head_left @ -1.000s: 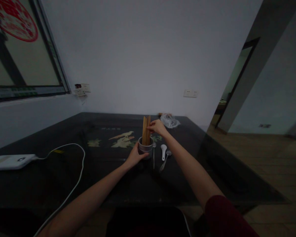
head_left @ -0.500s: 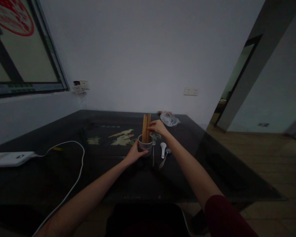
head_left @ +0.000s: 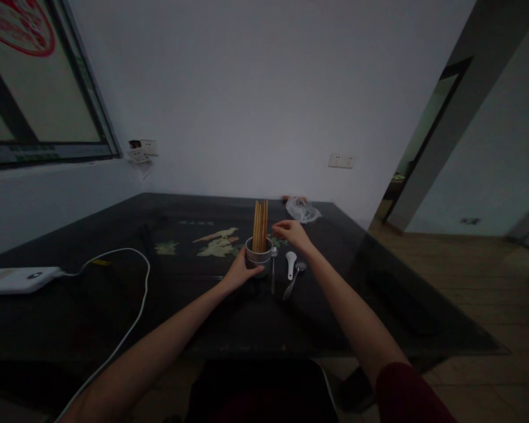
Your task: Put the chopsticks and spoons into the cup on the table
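A small metal cup (head_left: 258, 256) stands on the dark table (head_left: 194, 305) with several wooden chopsticks (head_left: 260, 226) upright in it. My left hand (head_left: 240, 274) is wrapped round the cup's near side. My right hand (head_left: 293, 232) hovers just right of the chopsticks, apart from them, fingers loosely spread and holding nothing. Right of the cup lie a thin metal spoon (head_left: 273, 267), a white ceramic spoon (head_left: 291, 263) and another metal spoon (head_left: 294, 278).
A white device (head_left: 17, 279) with a white cable (head_left: 132, 305) lies at the table's left. A crumpled clear plastic bag (head_left: 303, 210) sits at the far edge. White wall behind; a doorway and wood floor on the right.
My right hand has let go of the chopstick tops and drawn a little to the right. My left hand stays on the cup.
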`<state>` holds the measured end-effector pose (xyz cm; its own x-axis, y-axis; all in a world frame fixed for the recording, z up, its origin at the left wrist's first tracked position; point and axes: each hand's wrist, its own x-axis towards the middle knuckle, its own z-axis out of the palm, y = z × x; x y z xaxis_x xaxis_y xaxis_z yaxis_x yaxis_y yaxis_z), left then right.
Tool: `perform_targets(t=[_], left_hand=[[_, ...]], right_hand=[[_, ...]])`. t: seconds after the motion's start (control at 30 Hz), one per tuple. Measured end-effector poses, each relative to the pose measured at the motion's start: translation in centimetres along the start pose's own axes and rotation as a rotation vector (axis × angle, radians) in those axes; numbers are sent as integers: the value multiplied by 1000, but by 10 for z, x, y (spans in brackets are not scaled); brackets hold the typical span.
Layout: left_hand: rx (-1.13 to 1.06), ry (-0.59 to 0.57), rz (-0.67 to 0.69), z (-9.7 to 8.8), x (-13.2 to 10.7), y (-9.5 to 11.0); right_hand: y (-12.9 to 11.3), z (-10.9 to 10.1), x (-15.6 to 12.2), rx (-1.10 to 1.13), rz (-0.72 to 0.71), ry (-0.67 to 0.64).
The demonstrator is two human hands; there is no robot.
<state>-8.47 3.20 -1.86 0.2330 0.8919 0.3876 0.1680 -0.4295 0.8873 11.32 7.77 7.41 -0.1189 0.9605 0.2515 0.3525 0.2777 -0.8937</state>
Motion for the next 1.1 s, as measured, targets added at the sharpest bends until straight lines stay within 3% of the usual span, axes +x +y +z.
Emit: perform_targets(t=[0.17,0.33,0.67,1.1], left_hand=[[-33,-8,-12,1,-1,-1],[-18,-7,-21,0,-3,1],[-49,35,-13,-3,1,-8],[-29,82,14,-12,-1,19]], right_hand=[[27,-17,-43,125,-30,59],[54,-22,-73,194,10,106],[66,-19,-73,130,10,164],[69,-21,-72,80,18,184]])
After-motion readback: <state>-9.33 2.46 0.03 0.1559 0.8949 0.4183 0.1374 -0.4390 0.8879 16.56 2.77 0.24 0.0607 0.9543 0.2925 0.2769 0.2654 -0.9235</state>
